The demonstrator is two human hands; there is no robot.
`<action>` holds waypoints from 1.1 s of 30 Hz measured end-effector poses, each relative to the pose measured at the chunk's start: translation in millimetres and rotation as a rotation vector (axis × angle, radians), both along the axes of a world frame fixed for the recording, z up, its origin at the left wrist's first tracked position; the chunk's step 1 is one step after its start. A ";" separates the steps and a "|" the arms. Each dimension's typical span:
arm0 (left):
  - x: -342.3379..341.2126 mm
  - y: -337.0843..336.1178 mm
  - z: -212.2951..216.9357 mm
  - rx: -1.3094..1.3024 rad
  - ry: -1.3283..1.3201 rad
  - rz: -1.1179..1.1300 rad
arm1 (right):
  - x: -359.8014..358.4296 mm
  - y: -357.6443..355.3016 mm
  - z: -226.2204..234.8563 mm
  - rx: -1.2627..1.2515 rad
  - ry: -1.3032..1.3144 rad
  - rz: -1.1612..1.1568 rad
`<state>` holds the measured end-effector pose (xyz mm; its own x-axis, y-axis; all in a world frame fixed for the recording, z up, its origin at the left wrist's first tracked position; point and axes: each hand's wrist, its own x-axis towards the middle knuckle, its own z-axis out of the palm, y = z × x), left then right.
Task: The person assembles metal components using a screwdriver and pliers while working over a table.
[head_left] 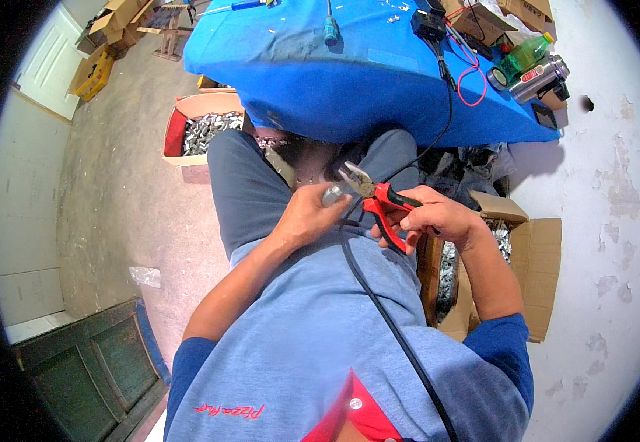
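Observation:
Over my lap, my left hand (310, 214) is closed round a small silver metal cylinder (331, 194), its end showing between thumb and fingers. My right hand (438, 216) grips pliers (386, 197) with red and black handles. The plier jaws are parted and stand just beyond the cylinder, pointing up and left; from here I cannot tell whether they touch it. A black cable (386, 313) runs up over my apron, passes between my hands behind the pliers and on toward the table.
A blue-covered table (320, 92) stands ahead, bearing a screwdriver (330, 31), a green bottle (527, 53), a steel flask (541, 79) and a black adapter (429, 26). Small metal parts fill a box (175, 132) on the left. Another cardboard box (544, 272) with metal parts sits by my right arm.

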<state>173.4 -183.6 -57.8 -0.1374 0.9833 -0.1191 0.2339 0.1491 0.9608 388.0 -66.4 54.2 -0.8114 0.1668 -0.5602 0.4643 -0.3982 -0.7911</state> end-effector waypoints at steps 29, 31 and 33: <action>-4.5 1.2 2.3 0.013 -0.082 -0.056 | 9.4 -6.8 -11.6 -0.131 -0.053 0.066; -4.2 1.7 3.7 0.003 -0.076 -0.051 | 7.6 -7.6 -9.9 -0.104 -0.057 0.060; -3.7 3.1 -1.4 0.022 -0.083 -0.040 | 7.0 -7.8 -12.7 -0.054 -0.062 0.074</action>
